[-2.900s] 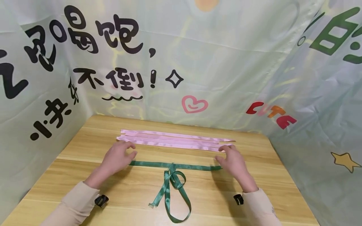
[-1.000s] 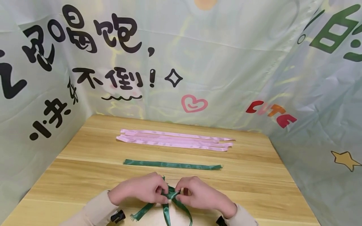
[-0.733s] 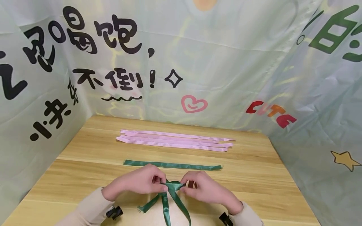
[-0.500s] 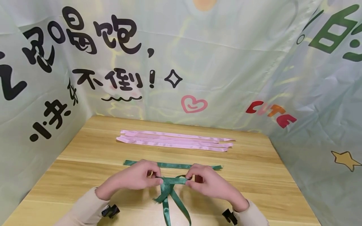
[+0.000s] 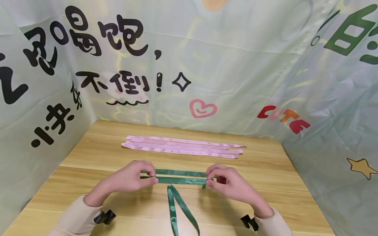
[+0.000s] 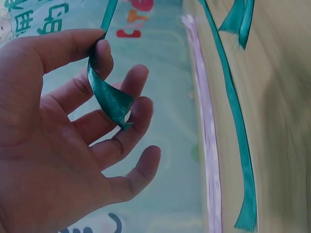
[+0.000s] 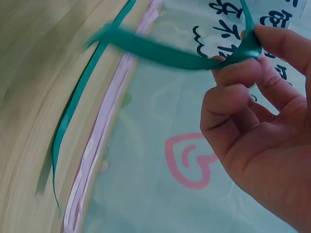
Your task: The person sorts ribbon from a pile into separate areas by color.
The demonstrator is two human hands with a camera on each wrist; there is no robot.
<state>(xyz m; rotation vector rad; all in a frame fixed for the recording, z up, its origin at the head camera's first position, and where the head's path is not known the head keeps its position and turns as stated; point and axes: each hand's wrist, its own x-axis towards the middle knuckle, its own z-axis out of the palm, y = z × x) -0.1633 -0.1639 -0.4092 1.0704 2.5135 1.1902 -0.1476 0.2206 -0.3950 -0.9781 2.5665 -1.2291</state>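
A short green satin ribbon (image 5: 181,180) is stretched level between my hands in the head view. My left hand (image 5: 130,177) pinches one end between thumb and index finger; a twisted tail (image 6: 111,99) hangs below the pinch in the left wrist view. My right hand (image 5: 231,182) pinches the other end, and a blurred loose tail (image 7: 155,51) sticks out from its fingers in the right wrist view. Just behind the held ribbon, a second green ribbon (image 6: 238,126) lies straight on the table. A third green ribbon (image 5: 186,208), folded into a narrow loop, lies in front.
Several pink ribbons (image 5: 181,147) lie side by side farther back on the wooden table (image 5: 79,177). A printed cloth (image 5: 236,75) stands as a wall behind and at both sides. Dark camera mounts sit at both cuffs.
My hands took a green ribbon out of the tangle near the front. They have since moved apart and away from me, drawing it straight. The folded ribbon stays on the table.
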